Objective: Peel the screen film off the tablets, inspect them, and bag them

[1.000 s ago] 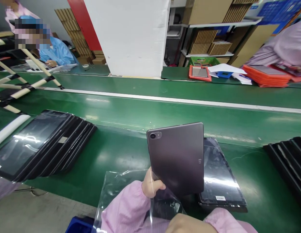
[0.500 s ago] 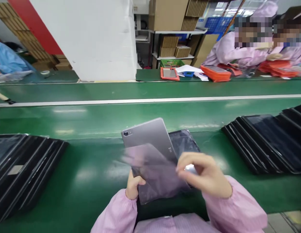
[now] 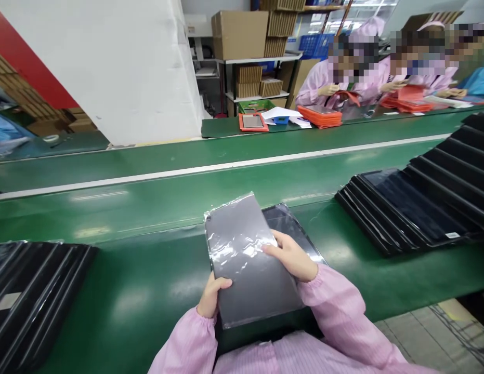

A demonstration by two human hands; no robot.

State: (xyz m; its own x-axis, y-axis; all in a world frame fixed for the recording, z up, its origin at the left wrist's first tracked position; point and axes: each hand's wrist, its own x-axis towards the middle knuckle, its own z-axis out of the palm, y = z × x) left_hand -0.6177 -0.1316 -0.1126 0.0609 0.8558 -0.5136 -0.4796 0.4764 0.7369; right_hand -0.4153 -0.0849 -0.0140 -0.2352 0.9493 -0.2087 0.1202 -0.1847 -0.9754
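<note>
A grey tablet (image 3: pixel 247 265) lies back-up in front of me, covered by a clear plastic bag (image 3: pixel 230 228) that wrinkles over its far end. My left hand (image 3: pixel 211 297) grips the tablet's near left edge, thumb on top. My right hand (image 3: pixel 291 255) rests on the right side of the bagged tablet, fingers curled against the plastic. Under it, to the right, another tablet (image 3: pixel 290 226) lies screen-up on the green bench (image 3: pixel 148 280).
Rows of black bagged tablets overlap at the left (image 3: pixel 31 296) and at the right (image 3: pixel 424 202). A green conveyor belt (image 3: pixel 187 182) runs behind. Across it, people in pink coats (image 3: pixel 335 78) handle orange cases (image 3: pixel 319 115). A white pillar (image 3: pixel 109 67) stands behind.
The clear bag has been drawn over the tablet, now covering its back up to the far end. My right hand went from pulling the bag to resting on it. The view swung left.
</note>
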